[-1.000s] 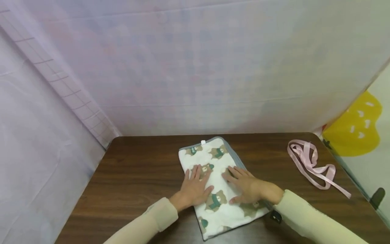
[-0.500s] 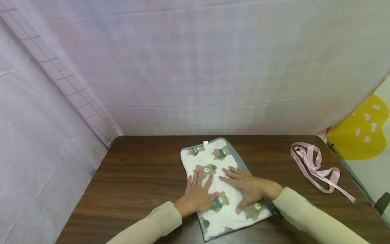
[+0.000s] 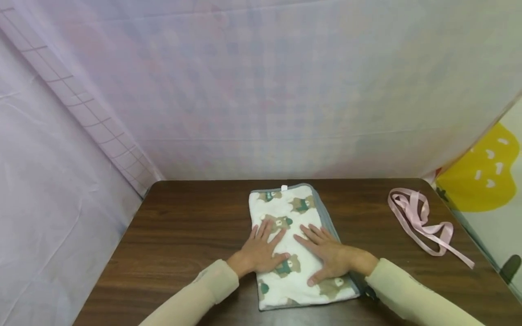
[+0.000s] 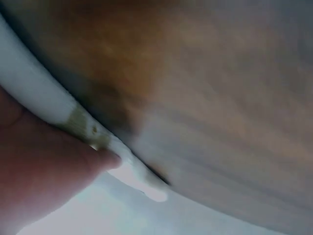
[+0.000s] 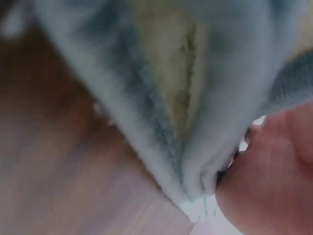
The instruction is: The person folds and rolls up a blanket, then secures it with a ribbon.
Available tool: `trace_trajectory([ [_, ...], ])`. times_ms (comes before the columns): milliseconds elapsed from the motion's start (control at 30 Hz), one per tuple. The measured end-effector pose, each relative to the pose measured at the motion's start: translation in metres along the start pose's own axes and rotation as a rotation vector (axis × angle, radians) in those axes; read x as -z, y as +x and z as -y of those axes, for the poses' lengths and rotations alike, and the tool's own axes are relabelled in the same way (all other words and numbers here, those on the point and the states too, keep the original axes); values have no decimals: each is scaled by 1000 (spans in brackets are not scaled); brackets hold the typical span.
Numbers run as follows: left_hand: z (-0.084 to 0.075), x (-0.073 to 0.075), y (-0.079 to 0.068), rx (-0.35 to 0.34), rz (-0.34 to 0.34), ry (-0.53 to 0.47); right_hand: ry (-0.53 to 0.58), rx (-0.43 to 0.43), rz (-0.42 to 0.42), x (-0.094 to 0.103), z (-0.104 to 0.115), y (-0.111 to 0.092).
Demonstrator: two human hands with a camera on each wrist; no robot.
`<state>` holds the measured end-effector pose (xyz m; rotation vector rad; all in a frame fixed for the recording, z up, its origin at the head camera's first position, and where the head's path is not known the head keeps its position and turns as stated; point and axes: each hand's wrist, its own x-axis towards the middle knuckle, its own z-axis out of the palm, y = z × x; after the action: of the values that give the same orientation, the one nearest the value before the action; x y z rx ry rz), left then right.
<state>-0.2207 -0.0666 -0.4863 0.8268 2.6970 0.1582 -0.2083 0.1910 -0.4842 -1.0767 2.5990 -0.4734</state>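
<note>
A folded bear-print blanket [image 3: 299, 290], white with grey edging and a small white tag [image 3: 284, 187] at its far edge, lies on the brown table. My left hand [image 3: 261, 251] rests flat on its left half, fingers spread. On the right half my right hand [image 3: 329, 257] presses with spread fingers, thumb toward the near edge. In the left wrist view the blanket's white edge [image 4: 39, 73] runs past a finger [image 4: 83, 161]. Stacked grey folds [image 5: 220, 83] of the blanket show close up in the right wrist view, with the right hand [image 5: 274, 181] beside them.
A loosely looped pink ribbon [image 3: 413, 210] lies at the table's right side. Pale cloth hangings [image 3: 261, 90] stand behind and to the left. A yellow shape [image 3: 481, 176] is on the right wall, past the table edge.
The blanket has turned slightly clockwise under both hands: its far end shifted right and its near left corner shifted left. The right hand's thumb has spread further toward the near edge.
</note>
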Motion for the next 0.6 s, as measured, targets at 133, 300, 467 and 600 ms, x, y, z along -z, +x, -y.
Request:
trace_trajectory([
  [133, 9, 4, 8, -47, 1, 53, -13, -52, -15, -2, 8, -1],
  [300, 14, 9, 13, -70, 6, 105, -12, -74, -36, -2, 14, 0],
  [467, 14, 7, 13, -78, -8, 106, -14, -80, -41, -3, 13, -1],
  [600, 13, 5, 10, -87, -40, 117, -24, -66, -59, -5, 15, -4],
])
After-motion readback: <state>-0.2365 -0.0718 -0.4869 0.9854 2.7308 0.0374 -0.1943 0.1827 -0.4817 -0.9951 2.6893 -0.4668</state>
